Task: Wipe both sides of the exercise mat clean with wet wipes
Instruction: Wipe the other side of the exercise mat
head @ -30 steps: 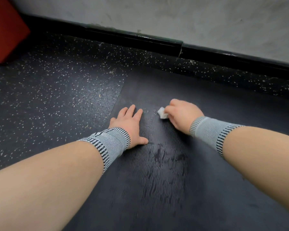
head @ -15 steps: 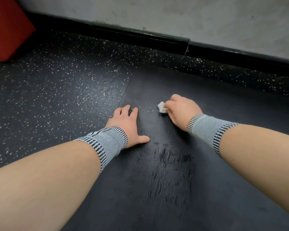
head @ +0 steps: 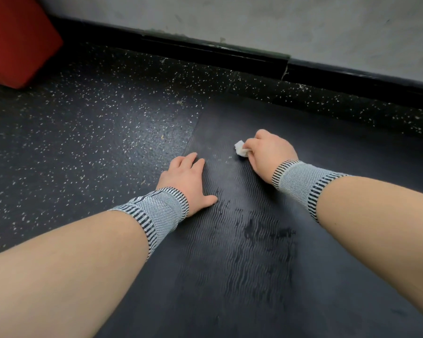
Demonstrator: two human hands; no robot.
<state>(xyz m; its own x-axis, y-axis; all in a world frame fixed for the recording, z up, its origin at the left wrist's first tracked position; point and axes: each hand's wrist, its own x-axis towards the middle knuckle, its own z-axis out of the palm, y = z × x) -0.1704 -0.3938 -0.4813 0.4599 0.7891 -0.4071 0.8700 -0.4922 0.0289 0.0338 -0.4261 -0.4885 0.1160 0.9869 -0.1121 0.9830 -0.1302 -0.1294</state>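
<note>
A black exercise mat (head: 242, 276) with a wavy ribbed surface lies flat on the floor, and dark wet streaks show in its middle. My left hand (head: 187, 180) rests flat on the mat near its left edge, fingers straight. My right hand (head: 270, 152) grips a small crumpled white wet wipe (head: 241, 148) and presses it onto the mat near the far end. Both wrists wear grey striped wristbands.
Dark speckled rubber flooring (head: 83, 142) surrounds the mat. A black baseboard (head: 205, 54) and a grey wall (head: 279, 20) run along the far side. A red padded block (head: 15, 40) stands at the top left corner.
My right hand has slid the wipe a little farther away along the mat. My left hand stays pressed flat in about the same spot.
</note>
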